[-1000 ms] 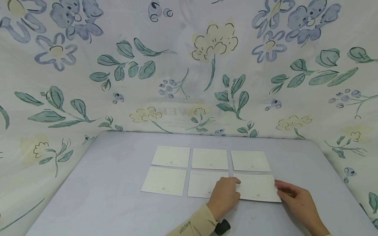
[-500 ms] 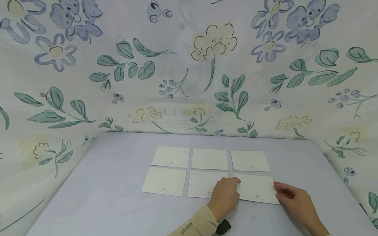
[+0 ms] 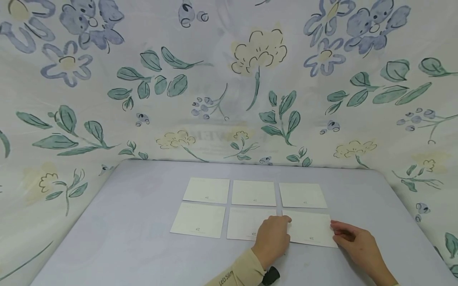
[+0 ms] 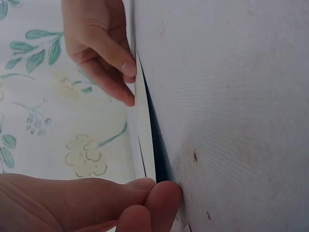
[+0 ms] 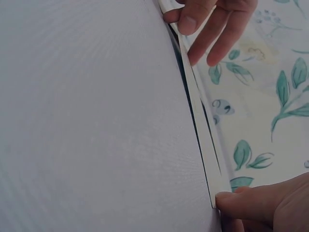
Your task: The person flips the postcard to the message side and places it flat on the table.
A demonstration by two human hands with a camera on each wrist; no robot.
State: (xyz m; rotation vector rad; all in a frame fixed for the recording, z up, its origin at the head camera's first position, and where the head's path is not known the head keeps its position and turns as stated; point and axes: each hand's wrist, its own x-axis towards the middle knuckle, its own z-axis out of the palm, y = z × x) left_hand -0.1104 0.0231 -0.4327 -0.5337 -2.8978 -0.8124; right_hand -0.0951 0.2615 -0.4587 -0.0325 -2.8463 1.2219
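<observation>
Lying at the near right corner of a two-by-three grid on the grey table [image 3: 143, 222], the cream card [image 3: 310, 228] is pinched at its left edge by the left hand [image 3: 272, 238] and at its right edge by the right hand [image 3: 352, 240], so it can be squared with its neighbours

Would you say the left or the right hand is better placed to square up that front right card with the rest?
Probably the right hand: it holds the cream paper card's free outer edge, while the left hand rests over the neighbouring card's seam.
</observation>
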